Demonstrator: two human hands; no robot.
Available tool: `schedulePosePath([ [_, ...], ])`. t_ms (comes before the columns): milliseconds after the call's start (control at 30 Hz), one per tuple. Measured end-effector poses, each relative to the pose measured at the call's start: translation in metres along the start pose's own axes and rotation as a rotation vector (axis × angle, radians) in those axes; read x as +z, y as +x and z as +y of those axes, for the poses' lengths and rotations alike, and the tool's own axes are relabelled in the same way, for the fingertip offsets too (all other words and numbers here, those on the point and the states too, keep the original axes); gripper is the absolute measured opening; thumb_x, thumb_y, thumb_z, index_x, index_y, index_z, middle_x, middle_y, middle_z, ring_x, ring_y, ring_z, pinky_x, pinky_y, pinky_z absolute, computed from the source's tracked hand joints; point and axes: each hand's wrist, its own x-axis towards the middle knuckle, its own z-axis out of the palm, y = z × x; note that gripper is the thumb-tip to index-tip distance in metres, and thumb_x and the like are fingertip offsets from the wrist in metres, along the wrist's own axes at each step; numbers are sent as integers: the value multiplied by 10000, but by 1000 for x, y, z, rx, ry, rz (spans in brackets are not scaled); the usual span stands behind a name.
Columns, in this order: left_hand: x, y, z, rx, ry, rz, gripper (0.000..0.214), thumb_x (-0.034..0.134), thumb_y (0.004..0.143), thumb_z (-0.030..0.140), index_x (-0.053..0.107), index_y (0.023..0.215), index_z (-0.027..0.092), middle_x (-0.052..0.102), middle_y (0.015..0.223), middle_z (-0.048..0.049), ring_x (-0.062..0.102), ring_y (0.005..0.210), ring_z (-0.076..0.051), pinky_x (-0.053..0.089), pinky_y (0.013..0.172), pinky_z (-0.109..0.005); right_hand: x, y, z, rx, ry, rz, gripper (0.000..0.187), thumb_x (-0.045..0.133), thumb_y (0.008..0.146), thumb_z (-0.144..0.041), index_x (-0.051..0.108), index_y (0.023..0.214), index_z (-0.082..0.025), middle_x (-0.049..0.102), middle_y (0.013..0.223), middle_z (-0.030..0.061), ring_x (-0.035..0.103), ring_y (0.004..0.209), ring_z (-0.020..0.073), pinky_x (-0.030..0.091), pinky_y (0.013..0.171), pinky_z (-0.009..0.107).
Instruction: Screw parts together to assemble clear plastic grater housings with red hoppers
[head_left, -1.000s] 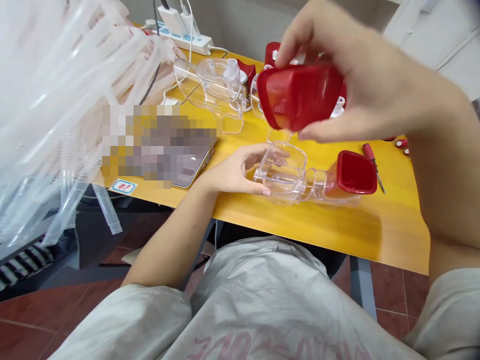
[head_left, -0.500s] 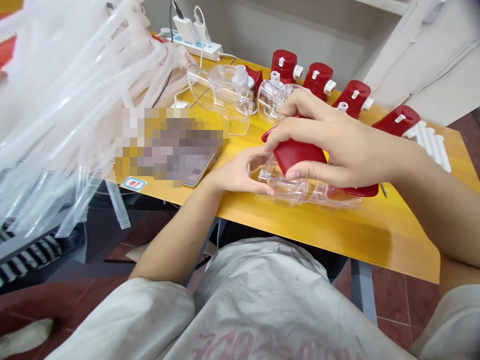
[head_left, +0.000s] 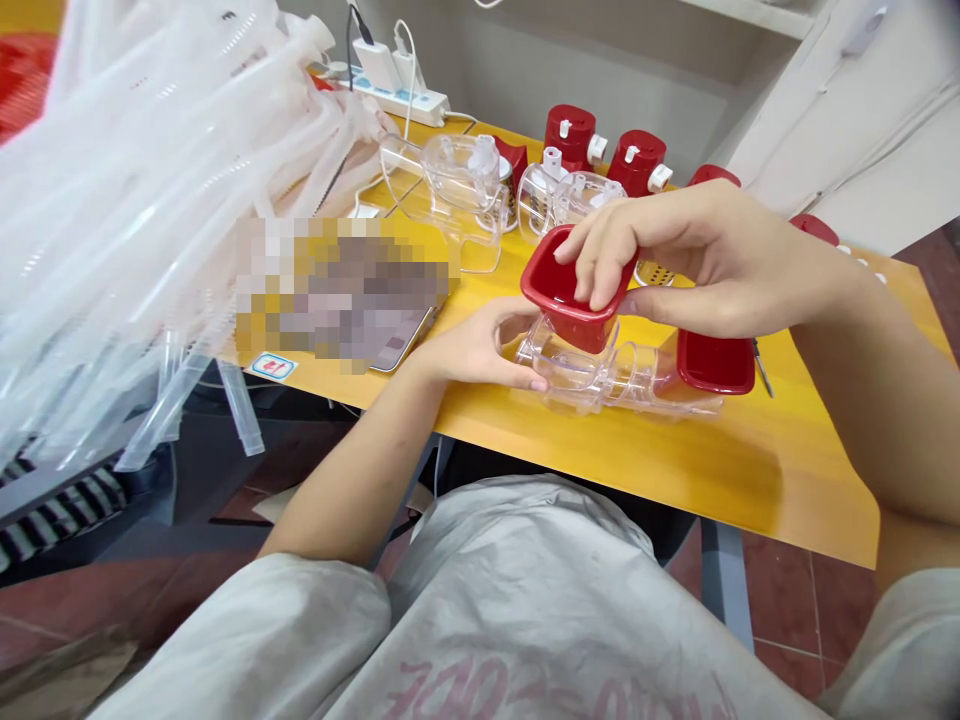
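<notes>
My right hand (head_left: 697, 255) pinches a red square cup (head_left: 576, 318), its fingers over the rim and inside, its thumb along the outer wall. The cup stands upright, mouth up, just over a clear plastic housing (head_left: 577, 385); whether it rests in the housing I cannot tell. My left hand (head_left: 484, 345) curls round the housing's left end, with thumb in front and fingers behind. A second red square cup (head_left: 716, 362) sits at the right end of the housing, below my right wrist.
Behind my hands stand more clear housings (head_left: 461, 190) and several red machine bodies (head_left: 637, 160). Long clear plastic strips (head_left: 172, 220) heap up at the left. A blurred tablet (head_left: 397, 345), a power strip (head_left: 412, 103) and a thin dark tool (head_left: 763, 368) lie on the yellow table (head_left: 637, 455).
My right hand has turned the red cup so its mouth now faces up, and the hand has lifted slightly. My left hand and the housing have stayed put.
</notes>
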Motion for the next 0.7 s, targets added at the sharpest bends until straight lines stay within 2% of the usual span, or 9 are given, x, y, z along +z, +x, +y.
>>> schedulePosePath([
  [100, 1, 0, 3, -5, 1, -7, 1049, 1211, 499, 644, 846, 1380, 206, 899, 1327, -153, 828, 1438, -418, 654, 1331, -539, -2, -2, -6, -11, 3, 4, 258, 658, 935, -315, 744, 1032, -92, 732, 1239, -9, 712, 1249, -105, 629, 1137, 3],
  [200, 1, 0, 6, -2, 1, -35, 1009, 1222, 518, 584, 856, 1375, 197, 896, 1363, -162, 834, 1427, -418, 643, 1346, -550, -4, -3, -18, -10, -22, -15, 218, 657, 905, -286, 747, 1029, -132, 735, 1187, -36, 705, 1136, -136, 598, 1071, -57],
  [333, 3, 1, 8, 43, -22, -26, 903, 1226, 543, 514, 870, 1300, 177, 858, 1488, -187, 809, 1474, -429, 592, 1401, -574, -7, -1, -29, 15, -50, -63, 227, 608, 900, -252, 775, 1015, -151, 737, 1168, -61, 706, 1135, -154, 573, 1070, -103],
  [400, 3, 2, 8, 59, -34, -33, 846, 1231, 531, 504, 873, 1219, 167, 870, 1450, -194, 819, 1448, -432, 595, 1394, -577, -8, -1, -32, 13, -52, -59, 248, 615, 901, -260, 792, 1032, -145, 740, 1160, -46, 706, 1119, -142, 579, 1048, -93],
  [500, 3, 3, 7, 36, -53, -47, 786, 1236, 527, 483, 861, 1144, 172, 908, 1281, -175, 859, 1332, -407, 646, 1328, -562, -6, -2, -38, 11, -47, 48, 279, 654, 906, -264, 808, 1113, -157, 736, 1138, -38, 677, 1035, -141, 574, 967, -83],
  [600, 4, 3, 5, 13, -61, 0, 923, 1247, 454, 524, 851, 1221, 198, 903, 1264, -159, 830, 1392, -428, 652, 1313, -574, 3, -3, -49, 103, -121, 171, 323, 671, 952, -329, 820, 1215, -217, 729, 1179, -73, 647, 1031, -147, 573, 985, -41],
  [667, 6, 3, 4, 2, -48, 39, 1032, 1247, 408, 560, 844, 1293, 215, 881, 1338, -158, 776, 1496, -455, 639, 1332, -593, 11, -1, -57, 210, -227, 196, 344, 627, 1001, -384, 817, 1252, -246, 726, 1216, -93, 601, 1006, -132, 466, 867, 31],
  [700, 6, 3, 4, -4, -42, 49, 1055, 1245, 402, 570, 841, 1311, 218, 871, 1359, -157, 757, 1524, -461, 635, 1337, -598, 16, 1, -61, 253, -273, 206, 351, 602, 1017, -404, 811, 1250, -245, 726, 1199, -82, 541, 946, -115, 342, 777, 75],
])
